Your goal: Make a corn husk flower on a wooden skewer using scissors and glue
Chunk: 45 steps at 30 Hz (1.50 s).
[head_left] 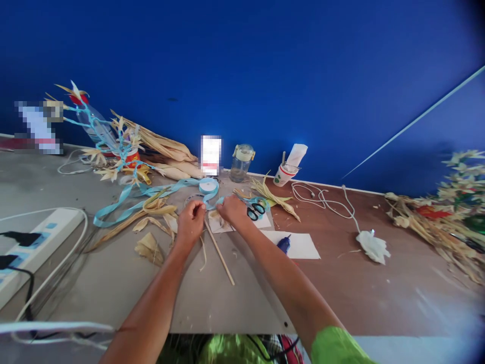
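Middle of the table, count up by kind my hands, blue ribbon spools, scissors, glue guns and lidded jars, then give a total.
Hands, left hand and right hand: 2
Blue ribbon spool: 1
Scissors: 1
Glue gun: 1
Lidded jar: 1
Total: 6

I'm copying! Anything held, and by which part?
Right hand seemingly pinches blue ribbon, exact spot hidden. Left hand: can't tell; a stick ends beside it.

We count one ribbon roll (208,187), one stick (221,256) before it, one power strip (53,237) to its left, and one jar (243,163), one cup (285,176) and one scissors pair (254,213) to its right.
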{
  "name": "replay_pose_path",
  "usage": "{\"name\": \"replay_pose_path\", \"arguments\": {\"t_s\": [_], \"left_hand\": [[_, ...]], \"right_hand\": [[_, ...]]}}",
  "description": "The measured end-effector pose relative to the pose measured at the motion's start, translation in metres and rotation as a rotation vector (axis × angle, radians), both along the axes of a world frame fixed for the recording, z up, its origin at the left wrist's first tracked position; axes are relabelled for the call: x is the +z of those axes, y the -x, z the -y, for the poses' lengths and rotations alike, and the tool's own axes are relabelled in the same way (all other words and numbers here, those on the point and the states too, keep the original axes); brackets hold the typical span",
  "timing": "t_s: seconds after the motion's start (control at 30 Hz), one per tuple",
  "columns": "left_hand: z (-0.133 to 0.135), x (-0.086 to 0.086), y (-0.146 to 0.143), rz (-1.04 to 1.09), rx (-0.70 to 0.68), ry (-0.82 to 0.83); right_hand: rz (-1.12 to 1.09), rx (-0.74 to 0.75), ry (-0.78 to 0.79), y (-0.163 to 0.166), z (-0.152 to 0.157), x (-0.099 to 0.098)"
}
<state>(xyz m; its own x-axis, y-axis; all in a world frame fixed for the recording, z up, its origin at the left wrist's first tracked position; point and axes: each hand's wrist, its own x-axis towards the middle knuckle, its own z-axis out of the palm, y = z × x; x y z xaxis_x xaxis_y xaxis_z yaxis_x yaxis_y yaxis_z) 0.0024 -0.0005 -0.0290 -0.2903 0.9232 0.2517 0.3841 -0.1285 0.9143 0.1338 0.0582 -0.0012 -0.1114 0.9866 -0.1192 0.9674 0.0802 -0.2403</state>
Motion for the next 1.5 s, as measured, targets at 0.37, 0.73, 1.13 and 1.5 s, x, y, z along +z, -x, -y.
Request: {"name": "replay_pose_path", "arguments": {"t_s": [0.37, 0.73, 1.13, 1.5], "left_hand": [[-0.001, -0.004, -0.003, -0.011, -0.054, 0.003], [-0.001, -0.004, -0.005, 0.073, -0.039, 0.04], [0.004, 0.014, -0.011, 0.715, -0.287, 0.172], [0.007, 0.021, -0.008, 0.881, -0.354, 0.207]], "right_hand": [[-0.067, -0.079, 0.012, -0.013, -0.007, -0.005], [-0.231, -0.135, 0.034, -0.015, -0.018, -0.003], [-0.468, 0.094, -0.093, 0.002, 0.063, 0.021], [0.082, -0.104, 0.01, -0.098, 0.016, 0.019]]}}
